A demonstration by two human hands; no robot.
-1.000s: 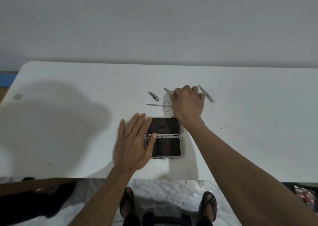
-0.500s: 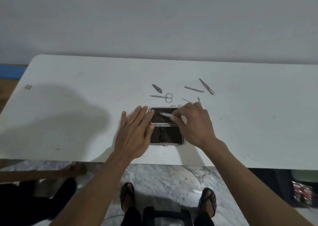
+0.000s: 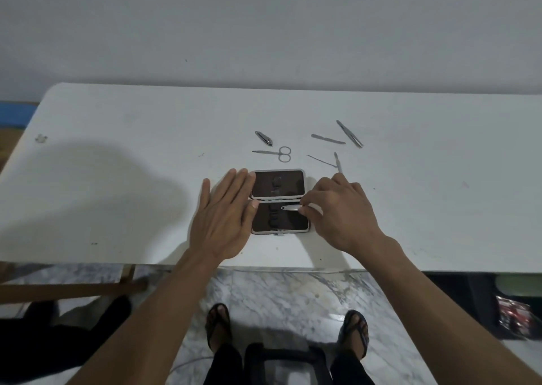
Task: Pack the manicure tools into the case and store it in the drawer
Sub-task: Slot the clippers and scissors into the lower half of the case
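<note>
**Tool held over the near half of the case**

A slim silver tool (image 3: 290,207) is pinched at its right end by the curled fingers of the right hand (image 3: 340,213). Its long axis runs left-right, tip pointing left over the near half of the open case (image 3: 280,200), towards the dark loops seen faintly in the lining. The coming move is judged to be a short slide leftward along that axis, for which the right hand is the nearer.

The left hand (image 3: 224,223) is laid flat, fingers straight and close together, against the case's left edge, thumb on the near half.

The case lies near the front edge of the table (image 3: 117,164). Beyond it lie 6 loose tools: clipper (image 3: 264,138), scissors (image 3: 275,153), file (image 3: 328,139), tweezers (image 3: 349,134), a thin pick (image 3: 320,160) and a pusher (image 3: 338,163).
</note>
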